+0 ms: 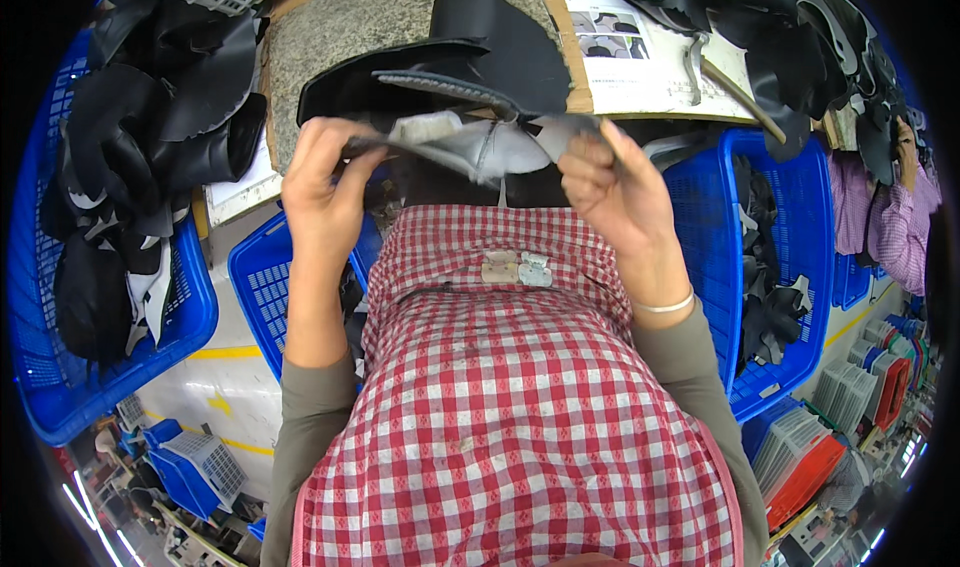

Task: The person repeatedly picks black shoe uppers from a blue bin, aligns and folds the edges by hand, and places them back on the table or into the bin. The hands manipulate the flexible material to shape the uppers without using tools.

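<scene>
Between my two hands stretches a black leather piece with a pale grey-white lining (515, 154), blurred in places by motion. My left hand (325, 172) pinches its left end between thumb and fingers. The right end is gripped by my right hand (618, 182), thumb up and fingers curled in. Just beyond, larger black leather pieces (520, 52) lie curled on a speckled stone slab (350, 37), and one edge of them looks ridged. A red-and-white checked apron (490, 367) covers my front below the held piece.
A hammer (735, 95) lies on the bench at right, beside a printed sheet (610, 47). Blue baskets with black pieces stand at far left (190, 317), near left (250, 267) and right (700, 227). Another person's purple checked sleeve (905, 217) shows at far right.
</scene>
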The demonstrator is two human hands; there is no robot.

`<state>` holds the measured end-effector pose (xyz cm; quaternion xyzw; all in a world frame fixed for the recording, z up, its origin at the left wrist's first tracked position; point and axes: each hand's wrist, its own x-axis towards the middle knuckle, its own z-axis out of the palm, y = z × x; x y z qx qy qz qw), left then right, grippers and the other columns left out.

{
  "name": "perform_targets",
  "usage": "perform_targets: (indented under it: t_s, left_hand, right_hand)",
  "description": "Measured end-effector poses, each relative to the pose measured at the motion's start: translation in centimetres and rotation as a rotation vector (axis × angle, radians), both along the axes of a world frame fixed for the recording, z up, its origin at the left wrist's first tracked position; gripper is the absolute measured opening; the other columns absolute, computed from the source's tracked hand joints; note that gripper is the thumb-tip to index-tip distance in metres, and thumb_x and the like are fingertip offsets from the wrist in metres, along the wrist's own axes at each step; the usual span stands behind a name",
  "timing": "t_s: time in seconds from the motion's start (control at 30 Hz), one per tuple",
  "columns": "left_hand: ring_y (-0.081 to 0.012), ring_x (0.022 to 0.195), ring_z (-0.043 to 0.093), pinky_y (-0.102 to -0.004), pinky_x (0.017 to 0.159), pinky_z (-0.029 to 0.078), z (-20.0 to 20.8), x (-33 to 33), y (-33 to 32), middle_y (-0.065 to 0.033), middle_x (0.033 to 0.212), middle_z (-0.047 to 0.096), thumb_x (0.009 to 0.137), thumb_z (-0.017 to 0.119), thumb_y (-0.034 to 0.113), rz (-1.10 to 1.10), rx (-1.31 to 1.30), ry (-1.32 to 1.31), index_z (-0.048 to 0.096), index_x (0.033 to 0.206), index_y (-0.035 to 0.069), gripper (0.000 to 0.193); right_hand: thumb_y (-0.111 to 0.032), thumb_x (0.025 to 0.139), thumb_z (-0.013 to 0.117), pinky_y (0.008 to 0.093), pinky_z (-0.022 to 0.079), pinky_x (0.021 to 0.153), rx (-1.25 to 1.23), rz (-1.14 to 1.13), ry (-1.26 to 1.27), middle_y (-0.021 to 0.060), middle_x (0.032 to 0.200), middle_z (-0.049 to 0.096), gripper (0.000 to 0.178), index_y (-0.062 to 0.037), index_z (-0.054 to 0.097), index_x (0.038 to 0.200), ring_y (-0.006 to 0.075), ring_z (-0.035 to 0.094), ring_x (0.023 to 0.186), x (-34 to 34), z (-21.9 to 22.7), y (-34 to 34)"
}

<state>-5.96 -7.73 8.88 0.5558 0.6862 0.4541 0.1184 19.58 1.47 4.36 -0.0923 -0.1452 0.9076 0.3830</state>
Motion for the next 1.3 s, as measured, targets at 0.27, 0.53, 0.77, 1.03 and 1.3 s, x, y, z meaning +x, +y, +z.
perform_targets:
  t_s: [0.27,0.53,0.77,1.03,1.3]
  left_hand:
    - [-0.0172,0.092,0.057,-0.0292,0.075,0.047,1.1,-0.4,1.0,-0.0039,0.092,0.059,0.074,0.073,-0.013,-0.312,0.147,0.048,0.077,0.100,0.007,0.033]
    - [-0.0187,0.098,0.060,-0.0298,0.076,0.050,2.2,0.5,1.8,-0.0048,0.100,0.066,0.076,0.071,-0.012,-0.327,0.128,-0.026,0.072,0.096,0.006,0.026]
    - [-0.0186,0.095,0.061,-0.0292,0.075,0.050,2.0,0.0,1.7,-0.0056,0.099,0.067,0.076,0.071,-0.012,-0.318,0.145,-0.008,0.073,0.096,0.005,0.026]
    - [-0.0218,0.095,0.064,-0.0308,0.081,0.051,0.8,-0.9,0.2,-0.0095,0.097,0.066,0.073,0.065,-0.018,-0.277,0.247,-0.069,0.071,0.091,0.000,0.026]
    - [-0.0263,0.090,0.059,-0.0352,0.080,0.049,-1.0,-0.7,-2.2,-0.0093,0.091,0.061,0.058,0.058,-0.019,-0.292,0.161,0.058,0.064,0.088,0.003,0.037]
  right_hand:
    - [-0.022,0.100,0.070,0.0286,0.049,0.088,0.555,-0.009,-0.031,0.0147,0.148,0.053,0.069,-0.0169,0.039,0.161,0.0125,0.051,0.111,-1.6,0.6,2.5]
    - [-0.003,0.085,0.082,0.0222,0.055,0.061,1.725,-0.594,-0.951,0.0065,0.098,0.073,0.038,-0.0047,0.072,0.122,0.0091,0.066,0.071,-3.6,2.7,4.9]
    - [-0.005,0.088,0.079,0.0230,0.059,0.064,1.829,-0.678,-1.020,0.0072,0.089,0.074,0.027,-0.0060,0.075,0.115,0.0124,0.075,0.075,-4.4,2.2,5.9]
    - [0.002,0.089,0.068,0.0282,0.063,0.070,1.818,-0.426,-1.044,0.0074,0.099,0.076,0.029,-0.0044,0.070,0.117,0.0171,0.077,0.086,-3.1,2.4,4.4]
    - [-0.004,0.078,0.079,0.0350,0.058,0.073,1.973,-0.232,-1.178,0.0078,0.112,0.076,0.043,-0.0042,0.067,0.120,0.0244,0.071,0.089,-3.4,3.7,1.6]
